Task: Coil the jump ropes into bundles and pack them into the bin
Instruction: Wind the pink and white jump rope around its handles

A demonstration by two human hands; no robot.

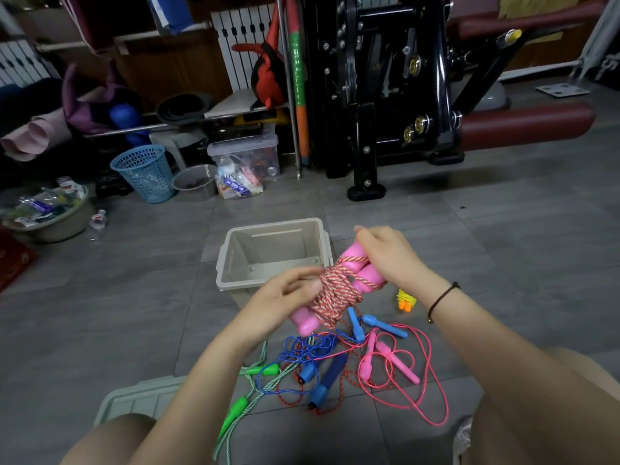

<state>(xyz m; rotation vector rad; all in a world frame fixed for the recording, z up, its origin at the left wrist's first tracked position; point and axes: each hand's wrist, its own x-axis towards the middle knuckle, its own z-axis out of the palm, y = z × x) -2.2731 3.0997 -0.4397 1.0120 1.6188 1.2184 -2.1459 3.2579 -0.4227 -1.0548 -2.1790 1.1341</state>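
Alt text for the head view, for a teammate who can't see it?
The left hand and right hand hold a pink-handled jump rope bundle, striped cord wound around its handles, in front of an open beige bin. Loose blue, pink and green ropes lie tangled on the floor nearer the person.

Pink handles (360, 275), red-white speckled cord (330, 290), beige bin (231, 260).

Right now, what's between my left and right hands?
In the head view, the pink-handled rope bundle spans the gap: the left hand holds its lower end, the right hand its upper end.
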